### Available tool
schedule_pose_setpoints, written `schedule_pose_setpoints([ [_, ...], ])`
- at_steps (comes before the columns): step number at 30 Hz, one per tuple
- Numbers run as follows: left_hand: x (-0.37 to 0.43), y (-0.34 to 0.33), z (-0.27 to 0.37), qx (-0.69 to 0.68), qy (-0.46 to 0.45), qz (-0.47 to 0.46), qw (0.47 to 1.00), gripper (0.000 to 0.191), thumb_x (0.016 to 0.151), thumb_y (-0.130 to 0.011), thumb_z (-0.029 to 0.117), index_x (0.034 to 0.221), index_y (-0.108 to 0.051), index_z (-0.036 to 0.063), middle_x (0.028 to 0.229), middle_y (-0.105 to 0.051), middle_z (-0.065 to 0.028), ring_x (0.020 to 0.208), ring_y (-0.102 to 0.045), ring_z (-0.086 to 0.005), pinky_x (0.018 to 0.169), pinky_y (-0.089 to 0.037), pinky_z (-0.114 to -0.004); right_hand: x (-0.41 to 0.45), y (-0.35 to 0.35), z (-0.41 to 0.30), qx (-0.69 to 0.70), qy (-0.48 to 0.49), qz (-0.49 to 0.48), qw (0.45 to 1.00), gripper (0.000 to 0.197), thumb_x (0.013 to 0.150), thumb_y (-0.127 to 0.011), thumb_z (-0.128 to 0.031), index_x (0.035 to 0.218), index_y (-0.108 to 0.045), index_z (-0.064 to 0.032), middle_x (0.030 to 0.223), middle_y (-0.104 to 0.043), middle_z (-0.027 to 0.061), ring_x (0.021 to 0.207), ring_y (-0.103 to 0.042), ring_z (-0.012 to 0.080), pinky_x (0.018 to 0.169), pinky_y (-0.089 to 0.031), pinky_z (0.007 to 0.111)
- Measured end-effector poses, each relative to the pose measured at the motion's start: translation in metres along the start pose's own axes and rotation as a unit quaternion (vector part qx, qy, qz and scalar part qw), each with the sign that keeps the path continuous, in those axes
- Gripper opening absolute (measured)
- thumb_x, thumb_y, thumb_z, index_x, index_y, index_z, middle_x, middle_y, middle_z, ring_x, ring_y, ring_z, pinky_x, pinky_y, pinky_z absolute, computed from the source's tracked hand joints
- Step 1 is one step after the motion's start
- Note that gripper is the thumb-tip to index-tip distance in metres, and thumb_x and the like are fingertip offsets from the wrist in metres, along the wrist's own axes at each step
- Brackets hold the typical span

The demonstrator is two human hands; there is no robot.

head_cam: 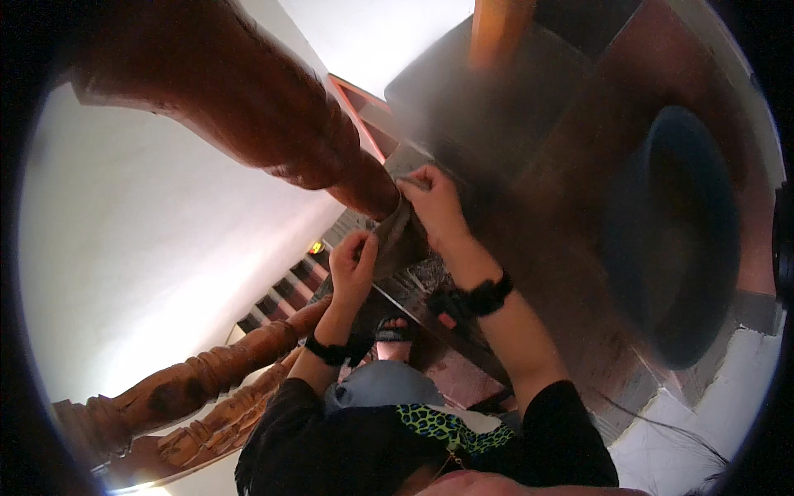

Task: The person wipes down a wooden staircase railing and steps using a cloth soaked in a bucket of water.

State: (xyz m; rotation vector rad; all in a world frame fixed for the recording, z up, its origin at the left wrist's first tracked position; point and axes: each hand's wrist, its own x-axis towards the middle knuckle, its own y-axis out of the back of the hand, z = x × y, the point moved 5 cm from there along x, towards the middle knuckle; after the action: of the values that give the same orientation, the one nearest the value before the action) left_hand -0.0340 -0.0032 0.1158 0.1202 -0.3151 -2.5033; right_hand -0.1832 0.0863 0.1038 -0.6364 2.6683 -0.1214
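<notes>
A turned, reddish-brown wooden post slants down from the upper left. Around its narrow lower part lies a dark grey-brown cloth, stretched between my hands. My left hand is closed on the cloth's near left edge, just below the post. On the post's other side, my right hand pinches the cloth's upper end between thumb and fingers. Both wrists wear black bands. Part of the cloth's underside is hidden by the post and my hands.
A large blue basin stands at the right on the tiled floor. Turned wooden balusters run along the lower left, beside striped stairs. A white wall is at the left, an orange wooden leg at the top. A sandalled foot shows below.
</notes>
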Motion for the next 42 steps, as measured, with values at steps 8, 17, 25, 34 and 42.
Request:
schedule_pose_setpoints([
  [8, 0.001, 0.04, 0.012, 0.132, -0.11, 0.244, 0.954, 0.01, 0.086, -0.059, 0.009, 0.08, -0.057, 0.001, 0.067, -0.053, -0.0023, 0.061, -0.046, -0.0085, 0.057, -0.041, -0.022, -0.065, -0.025, 0.021, -0.045, 0.113, 0.105, 0.987, 0.022, 0.089, -0.056, -0.022, 0.084, -0.045, -0.0038, 0.077, -0.047, 0.0048, 0.071, -0.045, 0.014, 0.065, -0.039, 0.031],
  [17, 0.022, 0.057, 0.008, 0.087, -0.083, 0.288, 0.95, 0.019, 0.091, -0.055, 0.019, 0.082, -0.057, 0.0014, 0.069, -0.054, 0.0002, 0.062, -0.046, -0.0069, 0.056, -0.039, -0.022, -0.074, -0.038, 0.034, 0.006, -0.012, 0.009, 1.0, 0.029, 0.081, -0.068, -0.026, 0.079, -0.055, -0.0001, 0.074, -0.055, 0.0022, 0.071, -0.047, 0.0089, 0.064, -0.04, 0.025],
  [25, 0.021, 0.031, 0.006, 0.157, 0.061, 0.011, 0.986, 0.016, 0.085, -0.059, 0.015, 0.09, -0.06, 0.0003, 0.067, -0.054, -0.0024, 0.064, -0.046, -0.0086, 0.059, -0.041, -0.024, -0.063, 0.037, -0.006, -0.172, 0.023, -0.003, 0.985, 0.034, 0.08, -0.067, -0.024, 0.099, -0.053, 0.0005, 0.088, -0.059, 0.0125, 0.084, -0.056, 0.0221, 0.075, -0.044, 0.035],
  [34, -0.007, 0.003, -0.007, 0.038, 0.012, -0.11, 0.993, 0.024, 0.086, -0.06, 0.013, 0.108, -0.057, 0.004, 0.1, -0.058, -0.0091, 0.093, -0.059, -0.0192, 0.08, -0.046, -0.029, -0.091, 0.035, 0.021, -0.578, 0.288, 0.015, 0.763, 0.053, 0.084, -0.058, -0.023, 0.131, -0.038, -0.0099, 0.138, -0.031, 0.0195, 0.119, -0.034, 0.045, 0.094, -0.031, 0.055],
  [42, -0.024, -0.005, 0.011, 0.178, -0.031, -0.207, 0.962, 0.024, 0.083, -0.06, 0.012, 0.105, -0.058, 0.0039, 0.095, -0.059, -0.0132, 0.083, -0.061, -0.026, 0.062, -0.049, -0.031, 0.019, 0.014, 0.041, -0.581, 0.312, -0.027, 0.752, 0.045, 0.083, -0.056, -0.017, 0.127, -0.046, -0.01, 0.136, -0.038, 0.0151, 0.117, -0.039, 0.0376, 0.098, -0.035, 0.046],
])
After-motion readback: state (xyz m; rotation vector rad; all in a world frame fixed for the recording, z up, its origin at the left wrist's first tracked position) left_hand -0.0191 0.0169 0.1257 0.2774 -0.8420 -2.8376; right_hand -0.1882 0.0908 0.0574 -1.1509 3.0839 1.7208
